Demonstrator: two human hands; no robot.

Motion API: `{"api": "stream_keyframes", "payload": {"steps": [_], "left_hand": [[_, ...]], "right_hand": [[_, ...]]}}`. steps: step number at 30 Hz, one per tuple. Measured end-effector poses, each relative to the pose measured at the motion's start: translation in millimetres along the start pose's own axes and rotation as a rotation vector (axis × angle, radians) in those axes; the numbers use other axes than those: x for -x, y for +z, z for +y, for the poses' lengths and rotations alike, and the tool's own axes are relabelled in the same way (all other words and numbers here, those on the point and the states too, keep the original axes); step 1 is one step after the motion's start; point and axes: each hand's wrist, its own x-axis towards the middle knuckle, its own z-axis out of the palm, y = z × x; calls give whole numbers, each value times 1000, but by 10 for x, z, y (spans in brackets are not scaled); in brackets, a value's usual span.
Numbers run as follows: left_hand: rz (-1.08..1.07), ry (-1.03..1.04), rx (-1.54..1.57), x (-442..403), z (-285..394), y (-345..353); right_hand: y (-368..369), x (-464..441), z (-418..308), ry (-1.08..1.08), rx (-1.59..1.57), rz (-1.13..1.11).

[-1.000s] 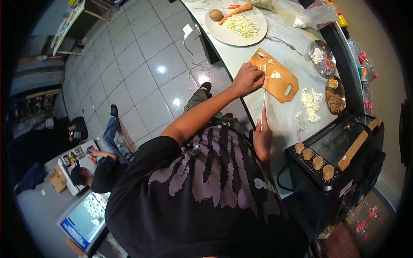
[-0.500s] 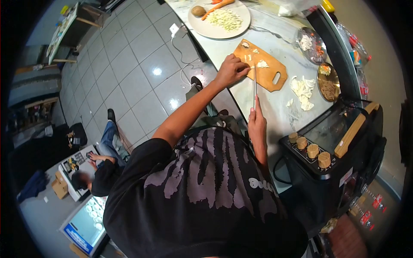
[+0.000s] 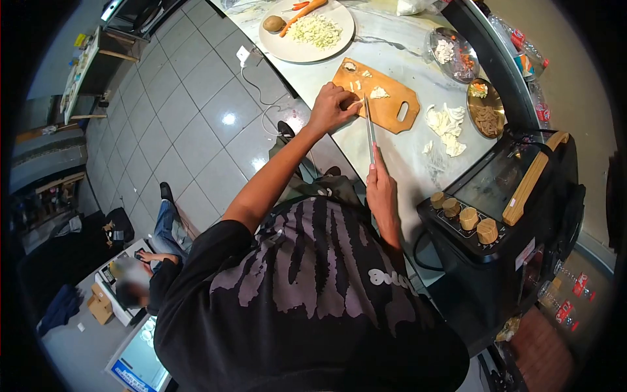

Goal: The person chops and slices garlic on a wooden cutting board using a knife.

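Observation:
My left hand (image 3: 333, 108) is closed over the left part of a wooden cutting board (image 3: 386, 111), its fingertips on a small white piece. A knife (image 3: 370, 130) is gripped in my right hand (image 3: 382, 191), its blade tip over the board beside my left fingers. Small white pieces (image 3: 379, 93) lie on the board. White leafy pieces (image 3: 447, 126) rest on the counter right of it. Beyond the board, a plate (image 3: 274, 49) holds chopped pale vegetable (image 3: 315, 31), a potato (image 3: 273, 24) and a carrot (image 3: 302, 14).
Two metal bowls, one with white and orange bits (image 3: 465, 70) and one with brown strips (image 3: 486, 122), stand at the back right. A black appliance with wooden knobs (image 3: 496, 261) is at the right. Another person (image 3: 160, 274) sits at the left. Bottles lie at the far right.
The view has shifted, so the counter and its items appear further left. My left hand stays on the board and my right hand still holds the knife, its blade close to my left fingers.

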Motion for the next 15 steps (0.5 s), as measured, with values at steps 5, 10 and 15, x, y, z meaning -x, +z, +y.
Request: {"api": "stream_keyframes", "payload": {"steps": [5,10,15], "left_hand": [[1,40,-27,-5,-35,30],[-21,13,-29,2,-44,21],[-5,-3,-16,6,-33,33]], "right_hand": [[-52,23,-41,0,25,4],[-70,-5,10,-55,111,22],[-132,-76,-146,-1,172,-12]]}}
